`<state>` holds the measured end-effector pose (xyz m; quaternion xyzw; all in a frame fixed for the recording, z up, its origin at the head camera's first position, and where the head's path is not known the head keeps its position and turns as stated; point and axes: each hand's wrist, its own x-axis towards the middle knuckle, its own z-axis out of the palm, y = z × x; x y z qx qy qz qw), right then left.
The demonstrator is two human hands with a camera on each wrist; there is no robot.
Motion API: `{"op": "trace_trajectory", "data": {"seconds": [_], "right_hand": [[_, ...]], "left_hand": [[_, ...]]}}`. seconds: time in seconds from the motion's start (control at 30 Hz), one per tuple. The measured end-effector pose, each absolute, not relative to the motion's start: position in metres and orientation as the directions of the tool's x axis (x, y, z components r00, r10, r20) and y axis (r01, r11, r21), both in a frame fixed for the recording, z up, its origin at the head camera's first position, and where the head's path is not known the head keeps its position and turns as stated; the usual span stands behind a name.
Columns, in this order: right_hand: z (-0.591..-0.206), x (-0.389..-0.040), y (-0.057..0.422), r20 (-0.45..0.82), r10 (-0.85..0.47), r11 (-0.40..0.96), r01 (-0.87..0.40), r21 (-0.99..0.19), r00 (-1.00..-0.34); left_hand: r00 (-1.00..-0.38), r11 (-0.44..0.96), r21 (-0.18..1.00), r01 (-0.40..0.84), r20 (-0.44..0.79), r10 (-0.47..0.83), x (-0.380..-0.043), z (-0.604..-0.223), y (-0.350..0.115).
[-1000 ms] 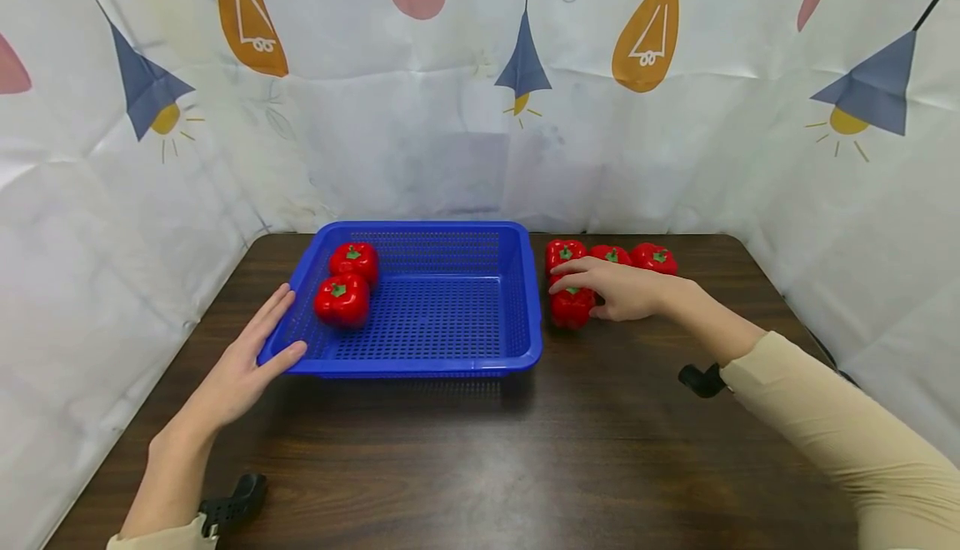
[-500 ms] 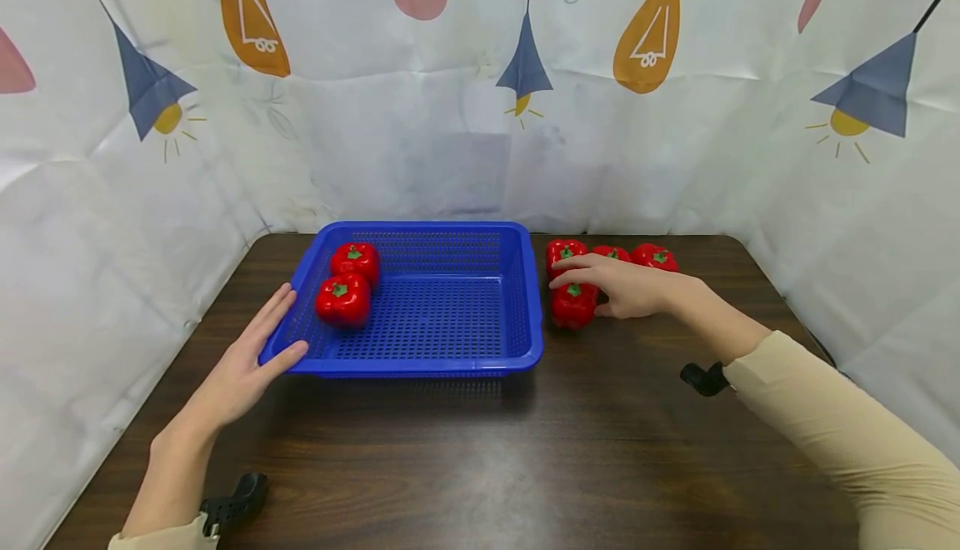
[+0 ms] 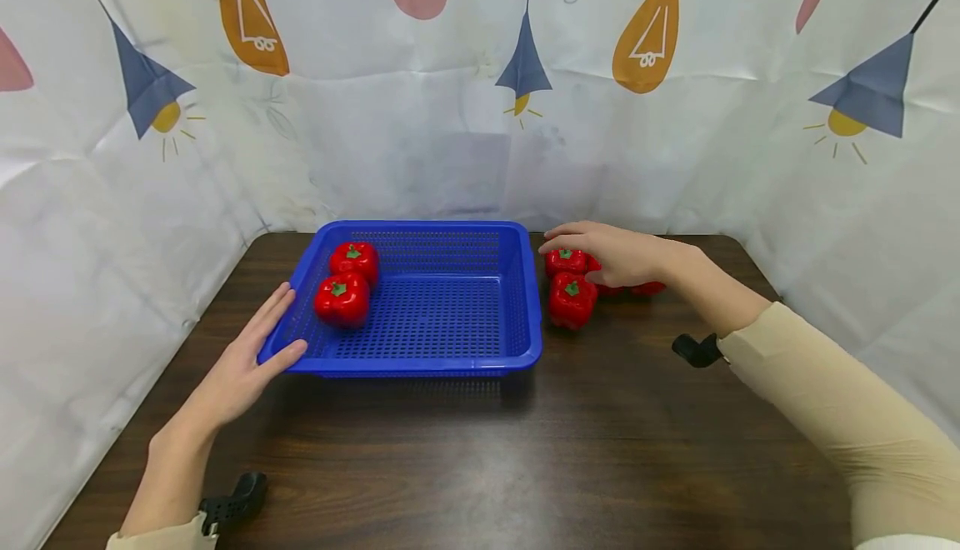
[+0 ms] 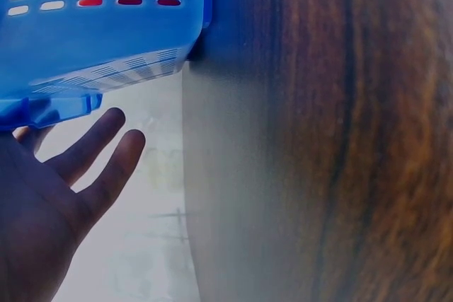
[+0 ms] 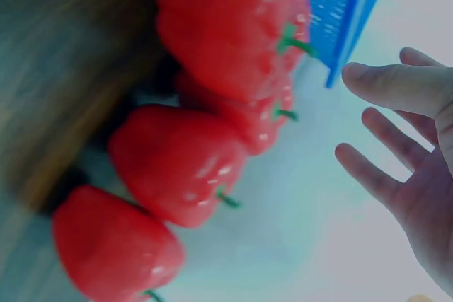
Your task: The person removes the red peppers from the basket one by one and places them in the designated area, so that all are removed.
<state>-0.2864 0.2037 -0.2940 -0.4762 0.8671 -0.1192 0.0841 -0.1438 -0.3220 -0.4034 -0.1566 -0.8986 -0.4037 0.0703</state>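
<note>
My left hand (image 3: 236, 371) rests with fingers straight along the left rim of a blue perforated plastic basket (image 3: 420, 366). In the left wrist view its fingers (image 4: 117, 167) spread below the rim. Two glossy red bell peppers (image 3: 342, 300) sit in the basket's left part. Right of the basket, my right hand (image 3: 618, 254) hovers palm down over several more peppers, holding none. One bell pepper (image 3: 572, 300) stands in front of the hand, another (image 3: 566, 262) behind it; the rest are partly covered. The right wrist view shows the fingers spread above and apart from the peppers (image 5: 226, 33).
A dark wooden table (image 3: 480, 458) lies under everything. White curtains (image 3: 420, 142) printed with lamps and bulbs hang at the back and both sides. A black wrist strap piece (image 3: 236, 504) shows at the left wrist, another (image 3: 697, 351) at the right.
My right hand has lifted off the front bell pepper and shifted toward the back, over the rear ones. That pepper stays in place. The left hand and basket have not moved.
</note>
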Motion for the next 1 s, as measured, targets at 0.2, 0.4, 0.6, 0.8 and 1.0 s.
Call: {"op": "trace_trajectory", "data": {"seconds": [0.2,0.4,0.6,0.8,1.0], "right_hand": [[-0.281,-0.294,0.175,-0.023,-0.863,0.491,-0.828,-0.27,-0.505],[-0.276,-0.299,0.144,-0.047,-0.874,0.48,-0.841,-0.252,-0.484],[-0.275,-0.307,0.112,-0.086,-0.887,0.46,-0.854,-0.241,-0.453],[-0.275,-0.311,0.075,-0.112,-0.907,0.42,-0.872,-0.252,-0.405],[-0.277,-0.31,0.037,-0.113,-0.932,0.362,-0.899,-0.244,-0.345]], "left_hand": [[-0.942,0.617,0.712,0.335,0.251,0.221,-0.143,-0.404,-0.322],[-0.941,0.615,0.713,0.337,0.255,0.22,-0.144,-0.405,-0.322],[-0.943,0.616,0.714,0.332,0.251,0.218,-0.144,-0.406,-0.322],[-0.944,0.613,0.718,0.33,0.247,0.218,-0.144,-0.406,-0.323],[-0.949,0.613,0.725,0.314,0.237,0.206,-0.145,-0.405,-0.322]]}}
